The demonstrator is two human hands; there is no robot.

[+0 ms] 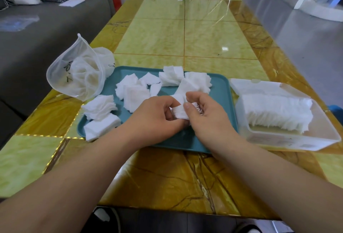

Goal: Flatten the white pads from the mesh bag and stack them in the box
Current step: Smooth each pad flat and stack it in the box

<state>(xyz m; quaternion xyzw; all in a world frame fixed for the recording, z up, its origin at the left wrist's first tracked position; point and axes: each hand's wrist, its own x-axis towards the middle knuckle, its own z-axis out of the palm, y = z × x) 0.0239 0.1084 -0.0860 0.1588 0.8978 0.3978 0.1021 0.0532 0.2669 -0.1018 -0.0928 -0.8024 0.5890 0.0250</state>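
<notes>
One mesh bag (78, 77): at the tray's left edge, pads inside.
Loose pads (133, 91): heaped on teal tray (219, 91).
Left hand (157, 117): fingers curled, pinching a pad stack (179, 113).
Right hand (206, 114): thumb and fingers pinch the same stack.
Box (324, 134): right of tray, holding a row of pads.

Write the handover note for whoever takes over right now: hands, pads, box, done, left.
Left hand and right hand both grip one small bundle of white square pads over the teal plastic tray.
Done: a row of pads stands in the clear plastic box, right of the tray.
Left: several loose piles of pads on the tray, and more in the white mesh bag at its far left corner. Flatten the held bundle, box it, carry on.
</notes>
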